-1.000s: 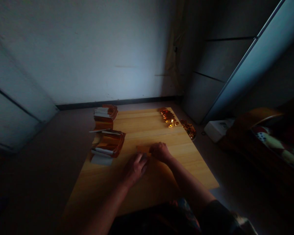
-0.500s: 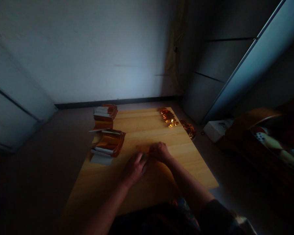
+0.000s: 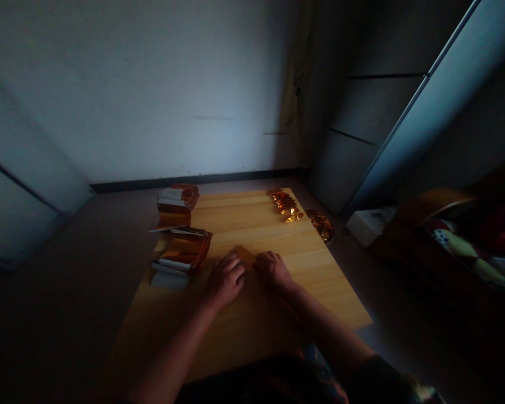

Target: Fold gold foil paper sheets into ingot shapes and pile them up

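Note:
On the low wooden table [image 3: 320,286], my left hand [image 3: 225,279] and my right hand [image 3: 273,270] rest side by side with their fingers curled down onto a small sheet of gold-coloured paper [image 3: 246,255]. Only the sheet's far edge shows between and beyond the knuckles. Both hands press or pinch the sheet against the tabletop. The light is dim, so the fingertips are hard to make out.
Two stacks of gold and white foil paper [image 3: 180,252] [image 3: 175,203] sit on the table's left side. A pile of folded gold pieces [image 3: 285,203] lies at the far right corner, with more [image 3: 321,224] on the floor beside it. A white box [image 3: 368,224] and a wooden chair stand to the right.
My left hand has moved forward and up onto the sheet, level with my right hand. The camera has tipped slightly, shifting the scene down and left.

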`<action>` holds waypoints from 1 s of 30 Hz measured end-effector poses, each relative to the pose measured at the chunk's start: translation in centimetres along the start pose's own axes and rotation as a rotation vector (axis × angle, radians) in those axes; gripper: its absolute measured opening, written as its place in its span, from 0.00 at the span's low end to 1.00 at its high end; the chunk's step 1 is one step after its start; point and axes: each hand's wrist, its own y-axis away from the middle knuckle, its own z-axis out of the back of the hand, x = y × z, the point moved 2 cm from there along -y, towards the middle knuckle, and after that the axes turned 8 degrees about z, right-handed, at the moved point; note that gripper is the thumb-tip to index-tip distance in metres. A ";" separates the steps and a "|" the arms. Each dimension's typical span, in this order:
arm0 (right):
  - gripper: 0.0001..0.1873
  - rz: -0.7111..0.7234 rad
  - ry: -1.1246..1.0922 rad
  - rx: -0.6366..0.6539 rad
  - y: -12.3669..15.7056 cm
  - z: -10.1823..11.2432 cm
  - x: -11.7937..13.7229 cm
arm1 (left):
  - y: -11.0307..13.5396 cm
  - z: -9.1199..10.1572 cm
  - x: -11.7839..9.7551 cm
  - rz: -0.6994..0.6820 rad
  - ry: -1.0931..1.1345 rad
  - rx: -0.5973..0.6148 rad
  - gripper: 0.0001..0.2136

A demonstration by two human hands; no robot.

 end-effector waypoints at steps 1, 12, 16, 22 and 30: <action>0.10 0.018 0.008 -0.015 0.2 -0.2 0.4 | -0.2 -0.1 0.2 -0.004 -0.012 -0.021 0.05; 0.11 0.108 -0.025 -0.048 0.4 -0.8 1.0 | -0.5 -1.4 0.4 0.118 0.025 -0.095 0.06; 0.10 0.147 0.012 -0.001 -0.1 -0.3 0.3 | -0.4 -1.1 0.2 0.103 0.027 -0.091 0.07; 0.09 0.187 -0.030 -0.038 -0.5 -0.8 -0.7 | 0.0 -1.0 0.3 0.093 -0.002 -0.057 0.08; 0.10 0.253 -0.136 -0.079 -0.8 -1.7 -2.4 | -0.4 -0.9 -0.4 0.115 -0.029 -0.059 0.07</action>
